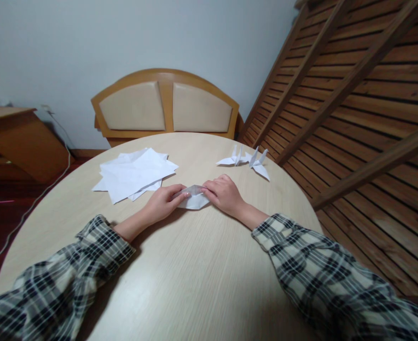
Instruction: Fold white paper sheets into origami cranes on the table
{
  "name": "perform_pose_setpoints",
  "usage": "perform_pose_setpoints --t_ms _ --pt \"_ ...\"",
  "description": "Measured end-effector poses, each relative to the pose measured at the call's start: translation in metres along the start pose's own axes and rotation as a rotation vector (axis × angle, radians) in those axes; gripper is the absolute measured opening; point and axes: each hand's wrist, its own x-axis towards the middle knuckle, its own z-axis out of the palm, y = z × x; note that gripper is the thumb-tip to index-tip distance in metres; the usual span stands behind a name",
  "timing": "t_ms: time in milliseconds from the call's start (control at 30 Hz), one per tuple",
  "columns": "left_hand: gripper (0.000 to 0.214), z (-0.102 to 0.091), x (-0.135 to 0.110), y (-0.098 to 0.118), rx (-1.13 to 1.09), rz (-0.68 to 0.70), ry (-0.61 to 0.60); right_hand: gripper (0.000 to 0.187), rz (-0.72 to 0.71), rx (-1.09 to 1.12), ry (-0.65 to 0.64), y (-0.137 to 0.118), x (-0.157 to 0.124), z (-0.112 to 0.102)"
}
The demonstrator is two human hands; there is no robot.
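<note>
Between my two hands is a partly folded sheet of white paper [195, 201], held near the middle of the round table. My left hand [164, 201] pinches its left side between thumb and fingers. On the right side, my right hand [223, 193] grips the paper with thumb and bent fingers. The paper's upper part looks greyish and creased, and its ends are hidden by my fingers. Beyond my left hand lies a loose pile of white paper sheets [134, 170]. Past my right hand stand two folded paper cranes, a left one [235, 158] and a right one [258, 164].
The round light-wood table [180, 284] fills the foreground. Behind it stands a wooden headboard [168, 102] with cream panels against the wall. A slatted wooden panel [354, 109] leans at the right. A wooden desk [20, 137] and a white cable [34, 208] are at the left.
</note>
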Motion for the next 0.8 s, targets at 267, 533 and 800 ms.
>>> perform_pose_setpoints --t_ms 267,533,800 --pt "0.034 -0.0008 0.001 0.0061 -0.255 -0.076 -0.074 0.045 0.154 0.042 0.049 -0.0057 -0.0001 0.0012" --pt "0.034 -0.0015 0.0013 0.0075 -0.284 -0.155 -0.128 0.036 0.274 0.048 -0.006 -0.006 0.0006 0.0012" --pt "0.041 -0.0036 0.003 0.0051 0.269 -0.066 0.013 0.04 0.334 -0.039 -0.082 -0.0041 0.001 0.002"
